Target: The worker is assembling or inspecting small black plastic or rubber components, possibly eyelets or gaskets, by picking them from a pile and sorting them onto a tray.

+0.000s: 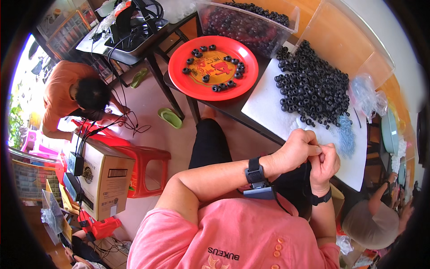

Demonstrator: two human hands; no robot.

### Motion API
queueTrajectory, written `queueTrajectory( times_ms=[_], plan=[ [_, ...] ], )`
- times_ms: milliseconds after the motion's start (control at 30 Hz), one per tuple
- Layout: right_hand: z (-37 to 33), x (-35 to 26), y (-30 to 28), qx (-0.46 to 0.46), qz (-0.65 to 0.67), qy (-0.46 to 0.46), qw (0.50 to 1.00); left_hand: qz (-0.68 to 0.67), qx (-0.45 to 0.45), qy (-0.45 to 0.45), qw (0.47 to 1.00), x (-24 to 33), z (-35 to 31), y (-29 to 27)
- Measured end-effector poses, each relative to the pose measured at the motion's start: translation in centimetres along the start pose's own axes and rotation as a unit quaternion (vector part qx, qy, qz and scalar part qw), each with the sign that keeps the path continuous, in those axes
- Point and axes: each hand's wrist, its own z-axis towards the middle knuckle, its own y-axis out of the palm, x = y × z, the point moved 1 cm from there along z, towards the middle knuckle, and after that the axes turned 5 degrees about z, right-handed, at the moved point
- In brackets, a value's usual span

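1. Left hand (pixel 299 150) and right hand (pixel 323 165) pressed together, fingertips pinched on something too tiny to make out.
2. Just past the fingers: pile of black rings (pixel 313 87) on white sheet (pixel 264 105).
3. Further out: red plate (pixel 213 67), clear bin (pixel 247 23).

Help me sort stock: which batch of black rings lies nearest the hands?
The loose heap on the white sheet, just beyond both hands; the red plate and clear bin sit farther off.

I can't tell what my left hand (pixel 299 151) and right hand (pixel 323 163) pinch between them, too small. Clear bin (pixel 251 24) cut off at top edge; far heap of black rings (pixel 313 87) blurs together.
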Motion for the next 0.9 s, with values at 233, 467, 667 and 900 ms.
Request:
queueTrajectory(
  times_ms=[233,467,667,900],
  plan=[
    [-0.9,-0.2,0.7,0.066,0.069,0.057,0.994,-0.021,0.000,-0.025,0.999,0.8,-0.5,-0.2],
    [-0.9,0.9,-4.2,0.051,0.053,0.054,0.996,0.117,0.099,-0.025,0.988,6.4,-3.4,-4.2],
    [-3.6,5.7,-6.1,0.233,0.240,0.248,0.909,0.284,0.330,0.087,0.896,8.9,-3.7,-14.5],
    [-4.8,6.6,-5.7,0.280,0.282,0.263,0.879,0.275,0.062,0.034,0.959,11.6,-5.2,-7.4]
  ],
)
